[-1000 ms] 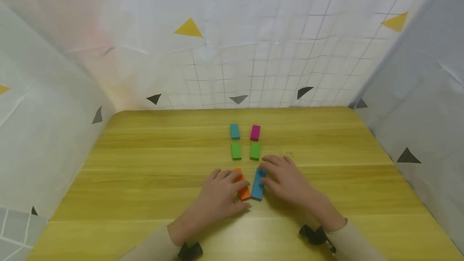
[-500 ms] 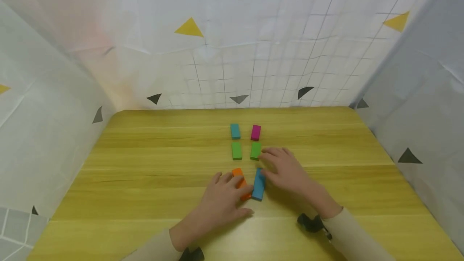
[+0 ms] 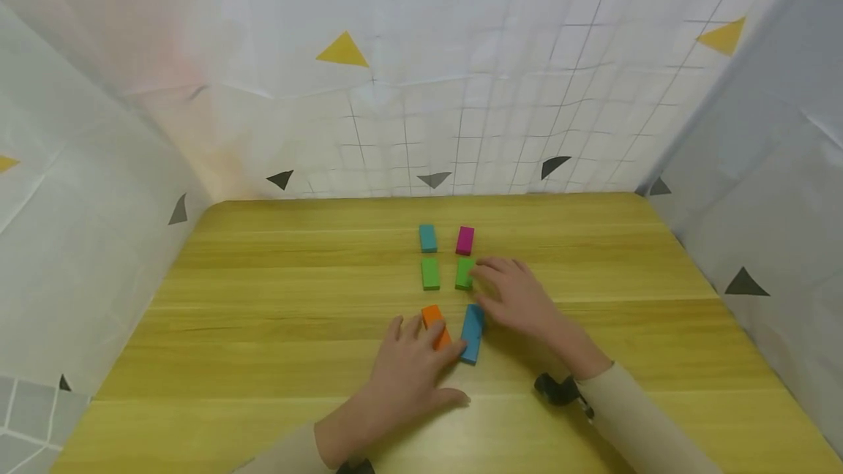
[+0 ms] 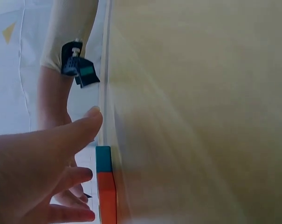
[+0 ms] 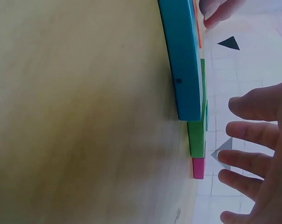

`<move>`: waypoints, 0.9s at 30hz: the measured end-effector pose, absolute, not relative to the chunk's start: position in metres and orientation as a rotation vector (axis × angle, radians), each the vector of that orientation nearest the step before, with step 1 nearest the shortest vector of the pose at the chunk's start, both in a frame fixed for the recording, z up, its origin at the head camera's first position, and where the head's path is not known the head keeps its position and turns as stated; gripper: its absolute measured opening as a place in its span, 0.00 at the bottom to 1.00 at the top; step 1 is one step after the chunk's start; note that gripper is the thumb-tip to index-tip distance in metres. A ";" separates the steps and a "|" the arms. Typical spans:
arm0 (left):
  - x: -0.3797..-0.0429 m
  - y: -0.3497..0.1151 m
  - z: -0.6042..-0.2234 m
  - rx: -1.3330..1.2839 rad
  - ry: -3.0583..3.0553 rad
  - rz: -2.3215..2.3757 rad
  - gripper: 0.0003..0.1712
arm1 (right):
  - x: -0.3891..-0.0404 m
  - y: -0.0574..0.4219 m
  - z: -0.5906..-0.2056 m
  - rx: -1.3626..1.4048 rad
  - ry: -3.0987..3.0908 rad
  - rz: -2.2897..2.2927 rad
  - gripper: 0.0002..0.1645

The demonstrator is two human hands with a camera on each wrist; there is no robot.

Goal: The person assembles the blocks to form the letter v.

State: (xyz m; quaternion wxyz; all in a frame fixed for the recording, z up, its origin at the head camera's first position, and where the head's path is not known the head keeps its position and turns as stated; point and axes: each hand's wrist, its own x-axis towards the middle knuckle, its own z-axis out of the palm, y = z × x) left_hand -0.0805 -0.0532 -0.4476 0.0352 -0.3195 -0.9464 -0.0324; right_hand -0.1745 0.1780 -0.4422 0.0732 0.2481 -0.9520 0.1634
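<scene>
My left hand point(image 3: 408, 375) reaches over the orange block point(image 3: 432, 315) with spread fingers, and its index fingertip overlaps the near end of the blue block point(image 3: 471, 329). In the left wrist view the thumb stands apart from the orange block point(image 4: 107, 198), with nothing pinched. My right hand point(image 3: 516, 300) hovers beside the right green block point(image 3: 464, 273) and the far end of the blue block, fingers loosely bent. The right wrist view shows its fingers point(image 5: 245, 161) spread and apart from the blue block point(image 5: 182, 65). The orange and blue blocks lie flat, their near ends closer together.
A second green block point(image 3: 430, 274) lies left of the right one. Behind these lie a teal block point(image 3: 427, 238) and a magenta block point(image 3: 465, 241). The wooden table point(image 3: 276, 276) is enclosed by white sheeting point(image 3: 408, 115) at the back and sides.
My right hand has moved away from the blue block, forward to the right green block. My left hand has shifted slightly right and back toward me over the orange block.
</scene>
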 end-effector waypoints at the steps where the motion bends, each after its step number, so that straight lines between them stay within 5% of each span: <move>1: -0.080 -0.052 -0.448 -0.979 -2.914 -0.092 0.44 | -0.176 0.178 -0.442 0.739 -2.865 0.492 0.25; 27: -0.074 -0.047 -0.447 -0.974 -2.892 0.075 0.43 | -0.194 0.173 -0.447 0.668 -2.955 0.547 0.30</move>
